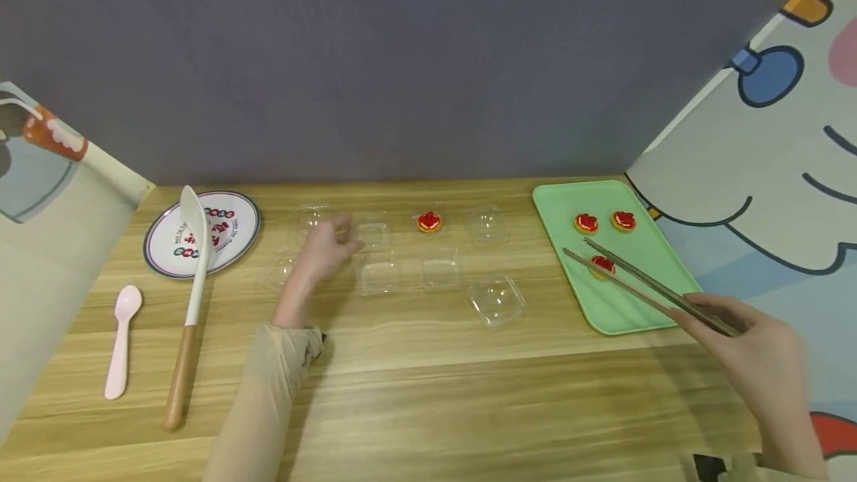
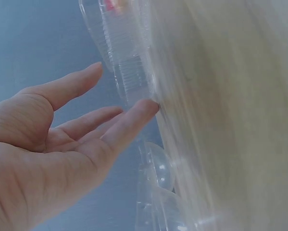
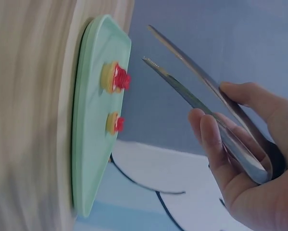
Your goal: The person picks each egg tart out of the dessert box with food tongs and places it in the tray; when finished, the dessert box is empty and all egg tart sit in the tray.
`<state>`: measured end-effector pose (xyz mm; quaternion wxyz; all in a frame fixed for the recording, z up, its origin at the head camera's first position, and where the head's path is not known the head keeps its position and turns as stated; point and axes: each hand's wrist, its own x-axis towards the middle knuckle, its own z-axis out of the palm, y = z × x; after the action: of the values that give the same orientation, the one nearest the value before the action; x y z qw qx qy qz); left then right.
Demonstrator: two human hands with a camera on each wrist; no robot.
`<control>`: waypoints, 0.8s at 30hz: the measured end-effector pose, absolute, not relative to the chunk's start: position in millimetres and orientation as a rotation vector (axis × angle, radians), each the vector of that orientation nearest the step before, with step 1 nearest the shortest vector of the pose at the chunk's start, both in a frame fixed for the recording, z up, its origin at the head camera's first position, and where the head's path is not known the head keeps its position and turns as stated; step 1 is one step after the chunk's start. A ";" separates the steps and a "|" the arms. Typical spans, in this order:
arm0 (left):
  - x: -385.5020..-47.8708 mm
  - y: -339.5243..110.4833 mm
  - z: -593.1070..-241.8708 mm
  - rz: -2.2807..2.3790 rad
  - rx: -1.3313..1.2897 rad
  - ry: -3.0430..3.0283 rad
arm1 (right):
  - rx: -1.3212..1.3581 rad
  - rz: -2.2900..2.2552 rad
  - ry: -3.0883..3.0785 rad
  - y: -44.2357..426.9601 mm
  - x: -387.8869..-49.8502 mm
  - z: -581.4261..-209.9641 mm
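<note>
My right hand (image 1: 753, 355) holds a pair of metal tongs (image 3: 201, 91), their tips apart over the mint-green tray (image 1: 639, 303). Nothing is between the tips in the right wrist view. On the tray sit three small tarts with red topping: one tart (image 1: 586, 223) and another tart (image 1: 623, 220) behind, and a third tart (image 1: 602, 266) partly behind the tongs. Over the clear plastic containers at the left reaches my left hand (image 1: 326, 248), thumb and fingers apart. Its fingertips are near a clear container (image 1: 372, 235); contact is unclear. One more tart (image 1: 429, 222) sits in a clear container.
Several clear containers with domed lids stand in rows, including an angled lid (image 1: 497, 300) nearest the tray. At the left, a white-and-wood ladle (image 1: 194, 303) lies across a printed plate (image 1: 161, 244), beside a pink spoon (image 1: 119, 348). A grey wall (image 1: 388, 80) closes the back.
</note>
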<state>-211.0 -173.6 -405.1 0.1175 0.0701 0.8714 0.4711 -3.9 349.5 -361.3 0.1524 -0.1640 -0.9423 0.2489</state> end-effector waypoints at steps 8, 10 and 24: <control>-206.1 -171.8 -399.6 1.421 0.186 2.566 | -0.368 0.885 -2.727 337.6 -28.6 -357.4; -205.1 -170.0 -395.5 1.396 0.184 2.600 | -0.327 0.926 -2.712 333.4 -35.0 -356.1; -204.6 -123.1 -385.2 1.503 0.227 2.614 | 0.035 1.129 -2.707 281.2 -93.0 -346.3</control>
<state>-204.6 -123.1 -385.2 0.0588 0.0750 0.8630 0.4961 -93.0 281.2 -346.3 0.1040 0.0117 -0.9179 0.3827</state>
